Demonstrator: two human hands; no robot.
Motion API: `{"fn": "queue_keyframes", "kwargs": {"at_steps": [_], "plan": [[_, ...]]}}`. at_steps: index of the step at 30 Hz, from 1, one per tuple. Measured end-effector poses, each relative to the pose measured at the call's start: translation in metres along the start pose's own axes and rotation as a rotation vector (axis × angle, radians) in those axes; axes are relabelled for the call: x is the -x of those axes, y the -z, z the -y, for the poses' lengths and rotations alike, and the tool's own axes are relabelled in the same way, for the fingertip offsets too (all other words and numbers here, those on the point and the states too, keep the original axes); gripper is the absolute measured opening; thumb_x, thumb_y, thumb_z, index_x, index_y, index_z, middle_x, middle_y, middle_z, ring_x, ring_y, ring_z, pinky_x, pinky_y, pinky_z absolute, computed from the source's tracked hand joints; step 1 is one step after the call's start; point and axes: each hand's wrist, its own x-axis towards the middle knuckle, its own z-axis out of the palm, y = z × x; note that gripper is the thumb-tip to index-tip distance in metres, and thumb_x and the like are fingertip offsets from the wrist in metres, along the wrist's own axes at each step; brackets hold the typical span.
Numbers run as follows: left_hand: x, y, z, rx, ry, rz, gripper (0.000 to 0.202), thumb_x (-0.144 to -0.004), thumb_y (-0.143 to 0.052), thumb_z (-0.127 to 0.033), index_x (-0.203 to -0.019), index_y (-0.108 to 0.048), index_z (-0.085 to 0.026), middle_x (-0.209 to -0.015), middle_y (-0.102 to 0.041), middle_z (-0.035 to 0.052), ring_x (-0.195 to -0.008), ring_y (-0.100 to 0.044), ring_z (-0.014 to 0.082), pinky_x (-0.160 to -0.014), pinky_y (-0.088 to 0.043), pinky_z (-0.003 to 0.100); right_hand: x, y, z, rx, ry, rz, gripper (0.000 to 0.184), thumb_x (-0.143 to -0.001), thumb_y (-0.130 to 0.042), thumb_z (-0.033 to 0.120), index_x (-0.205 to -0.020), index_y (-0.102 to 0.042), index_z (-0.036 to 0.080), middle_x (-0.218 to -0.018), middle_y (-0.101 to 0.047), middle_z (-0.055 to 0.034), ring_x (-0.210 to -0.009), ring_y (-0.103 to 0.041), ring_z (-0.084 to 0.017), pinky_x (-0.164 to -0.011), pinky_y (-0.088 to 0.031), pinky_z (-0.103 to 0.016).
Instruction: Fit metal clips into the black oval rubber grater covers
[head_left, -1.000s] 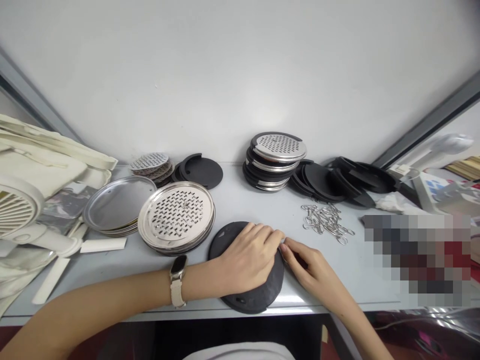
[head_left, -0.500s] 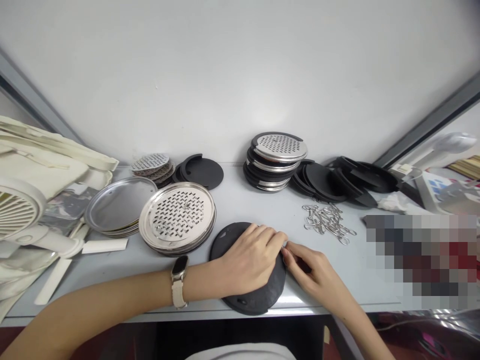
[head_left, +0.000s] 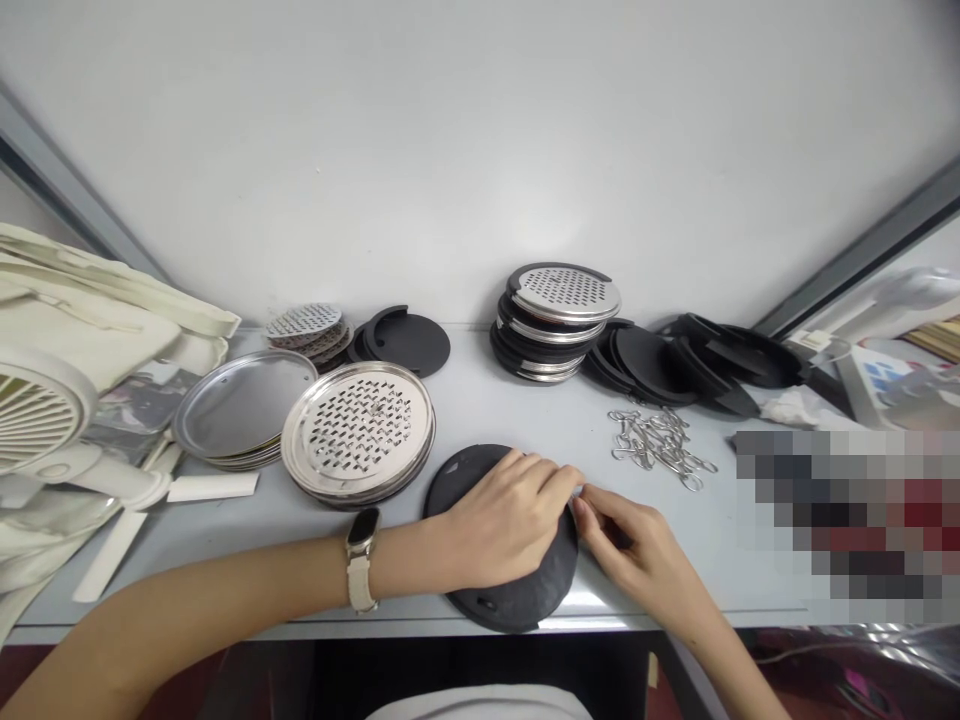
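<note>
A black round disc (head_left: 517,592) lies on the table close to its front edge, with a small slot near its lower rim. Across its top rests my left hand (head_left: 514,515), fingers curled over the right rim and closed on it; a watch is on that wrist. Against the same rim, my right hand (head_left: 626,530) is closed in a pinch, thumb and forefinger meeting beside the left fingertips. What the pinch holds is too small and too covered to make out. A loose pile of metal wire loops (head_left: 652,440) lies behind the right hand.
Left of the disc are stacked round grater plates (head_left: 360,430) and plain metal discs (head_left: 244,405). Behind stand small grater discs (head_left: 304,322), black discs (head_left: 412,343) and a stack of black-rimmed graters (head_left: 566,290). More black parts (head_left: 649,365) lie right; a white fan (head_left: 45,420) stands far left.
Both hands stay at the disc's right rim in nearly the same pose. The whole view has shifted slightly, moving everything a little to the right.
</note>
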Motion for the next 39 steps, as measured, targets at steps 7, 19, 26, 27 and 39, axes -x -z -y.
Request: {"fn": "queue_keyframes", "kwargs": {"at_steps": [7, 19, 26, 27, 39], "plan": [[0.0003, 0.0009, -0.0002, 0.027, -0.001, 0.012, 0.025, -0.089, -0.039, -0.008, -0.113, -0.045, -0.013, -0.099, -0.058, 0.0086, -0.094, -0.055, 0.0212, -0.085, -0.043, 0.034, 0.0001, -0.0003, 0.0004, 0.006, -0.008, -0.009, 0.032, -0.097, -0.039, 0.033, -0.068, -0.041, 0.02, -0.059, -0.039, 0.0043, -0.054, -0.037, -0.011, -0.051, -0.03, -0.023], [-0.0005, 0.0021, -0.001, 0.052, -0.02, 0.035, 0.024, -0.089, -0.039, -0.009, -0.112, -0.045, -0.012, -0.099, -0.058, 0.0091, -0.094, -0.055, 0.0223, -0.086, -0.043, 0.035, 0.001, -0.0003, -0.0012, 0.019, 0.011, -0.028, 0.032, -0.095, -0.04, 0.031, -0.065, -0.036, 0.02, -0.058, -0.033, 0.0052, -0.052, -0.033, -0.01, -0.05, -0.029, -0.022], [-0.001, 0.0039, -0.0008, 0.049, -0.043, 0.043, 0.024, -0.089, -0.04, -0.009, -0.113, -0.045, -0.012, -0.098, -0.058, 0.009, -0.092, -0.055, 0.0209, -0.086, -0.043, 0.034, 0.0013, 0.0005, -0.0004, 0.026, 0.024, -0.075, 0.034, -0.093, -0.041, 0.031, -0.062, -0.031, 0.021, -0.057, -0.029, 0.0055, -0.05, -0.031, -0.01, -0.047, -0.028, -0.022], [-0.0011, 0.0043, -0.0008, 0.048, -0.046, 0.044, 0.024, -0.089, -0.04, -0.009, -0.113, -0.045, -0.012, -0.097, -0.058, 0.0089, -0.092, -0.055, 0.0208, -0.085, -0.043, 0.034, 0.0015, 0.0008, -0.0009, 0.024, 0.023, -0.082, 0.034, -0.093, -0.041, 0.031, -0.061, -0.031, 0.021, -0.056, -0.029, 0.0055, -0.05, -0.03, -0.01, -0.047, -0.028, -0.022], [-0.0005, 0.0008, -0.0009, 0.052, -0.021, 0.009, 0.021, -0.088, -0.042, -0.01, -0.109, -0.043, -0.014, -0.099, -0.058, 0.0085, -0.093, -0.056, 0.0214, -0.085, -0.043, 0.035, -0.0046, 0.0018, -0.0003, 0.014, -0.007, 0.058, 0.032, -0.094, -0.039, 0.029, -0.064, -0.035, 0.02, -0.057, -0.034, 0.0052, -0.053, -0.034, -0.01, -0.049, -0.03, -0.022]]}}
